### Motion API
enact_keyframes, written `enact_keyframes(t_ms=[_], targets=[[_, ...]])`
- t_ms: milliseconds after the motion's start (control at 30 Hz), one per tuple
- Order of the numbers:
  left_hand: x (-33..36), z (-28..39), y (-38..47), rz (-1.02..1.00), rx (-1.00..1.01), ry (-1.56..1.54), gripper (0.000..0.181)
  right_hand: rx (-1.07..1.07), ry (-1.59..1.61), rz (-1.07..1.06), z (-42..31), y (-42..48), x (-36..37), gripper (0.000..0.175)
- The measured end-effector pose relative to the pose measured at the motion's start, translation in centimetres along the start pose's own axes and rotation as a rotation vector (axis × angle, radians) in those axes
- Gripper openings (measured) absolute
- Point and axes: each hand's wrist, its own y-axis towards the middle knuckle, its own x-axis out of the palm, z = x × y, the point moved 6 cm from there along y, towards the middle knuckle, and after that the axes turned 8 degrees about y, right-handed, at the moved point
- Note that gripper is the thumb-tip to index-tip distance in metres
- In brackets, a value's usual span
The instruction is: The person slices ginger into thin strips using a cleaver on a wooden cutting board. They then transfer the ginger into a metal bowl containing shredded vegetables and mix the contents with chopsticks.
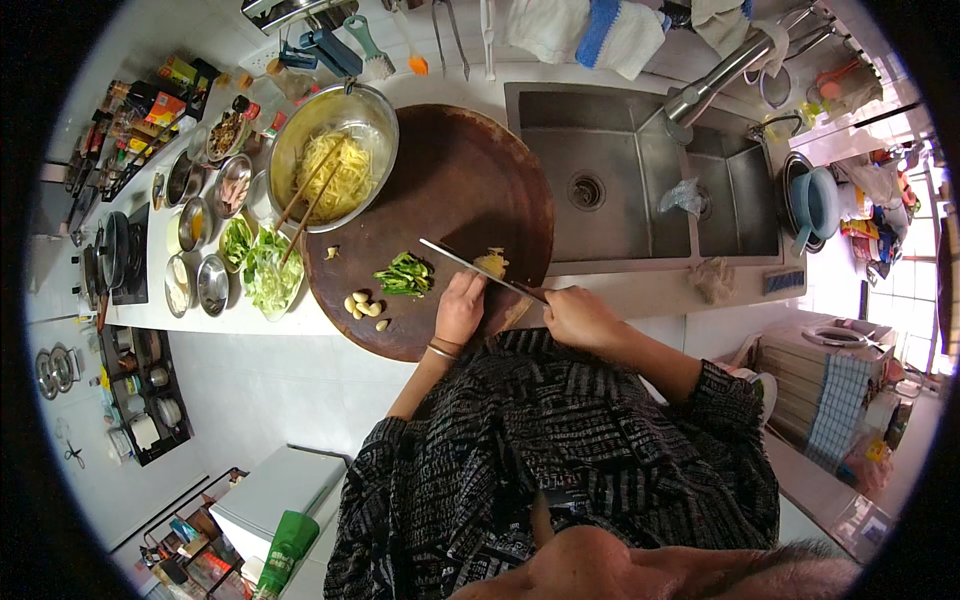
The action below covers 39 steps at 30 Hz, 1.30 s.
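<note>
My right hand [581,316] grips the handle of a kitchen knife [459,259] over a round wooden chopping board [450,172]. Against the near side of the blade rests my left hand [460,304], fingers curled; whatever lies under its fingertips is hidden. Fine pale-yellow shreds [492,261], perhaps ginger, sit just beyond the blade. Left of my left hand is a pile of cut green vegetable strips [403,274]. Several peeled garlic cloves [364,306] lie closer to the board's front edge, and a small yellowish scrap [332,253] lies farther left.
A steel bowl [387,161] of yellow shreds with chopsticks [311,202] overlaps the board's far left. Beside it stand a plate of lettuce [271,274] and several small bowls, including one of sliced meat [233,187]. A double steel sink [600,180] lies right of the board, under a faucet [712,82].
</note>
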Motion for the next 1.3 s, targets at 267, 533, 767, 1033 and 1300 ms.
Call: enact_keyframes(t_ms=[267,533,767,1033,1300], targets=[[0.3,0.1,-0.1,0.007,0.009,0.017,0.033,0.031,-0.01,-0.026,0.8,0.0,-0.6,0.026],[-0.1,0.1,-0.2,0.021,0.015,0.039,0.029,0.042,-0.008,-0.028,-0.1,-0.4,-1.1,0.026],[0.1,-0.1,-0.3,-0.012,-0.011,0.052,0.029,0.059,0.007,-0.038,-0.2,-0.6,-0.7,0.025],[0.2,0.1,-0.5,0.027,0.002,0.026,0.03,0.004,-0.019,-0.013,0.0,-0.1,-0.8,0.024],[-0.6,0.2,-0.1,0.041,0.014,0.007,0.029,-0.024,0.043,0.007,1.1,1.2,0.8,0.024]])
